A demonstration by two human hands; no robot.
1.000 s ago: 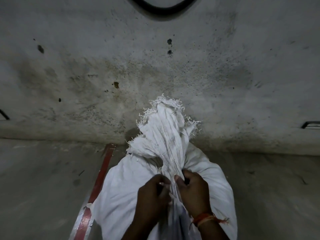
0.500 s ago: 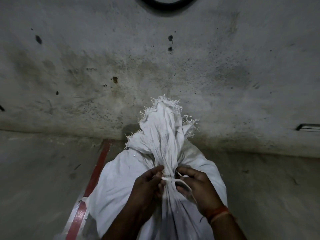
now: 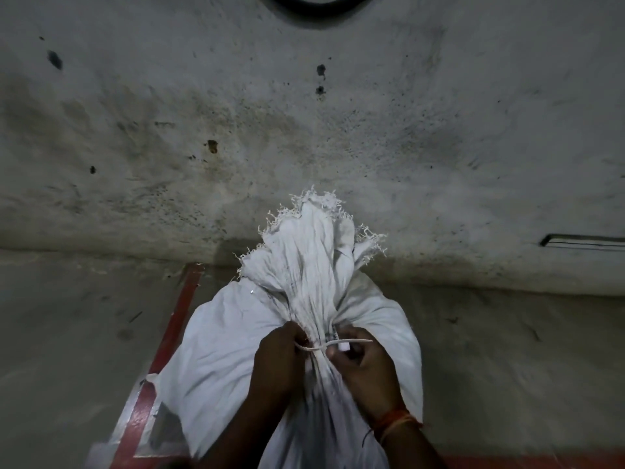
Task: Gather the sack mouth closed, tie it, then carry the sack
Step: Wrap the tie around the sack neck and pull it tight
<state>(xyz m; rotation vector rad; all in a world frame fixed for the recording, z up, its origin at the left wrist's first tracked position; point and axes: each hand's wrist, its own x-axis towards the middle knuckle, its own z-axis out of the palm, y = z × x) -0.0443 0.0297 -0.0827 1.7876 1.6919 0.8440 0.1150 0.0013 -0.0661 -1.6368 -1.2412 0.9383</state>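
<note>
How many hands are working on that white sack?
2. The left hand pinches the tie left of the gathered neck; the right hand holds its other end.

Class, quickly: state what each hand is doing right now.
Left hand: fingers pinch one end of the white tie at the sack neck.
Right hand: fingers pinch the tie's other end.

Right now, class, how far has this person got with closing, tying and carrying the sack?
Done: the sack mouth is gathered into a tight bunch. In hand: a thin white tie crosses the neck, the left hand and the right hand each pinching an end; no finished knot shows. Left: finish the tie, then lift the sack, which sits on the floor.
</note>
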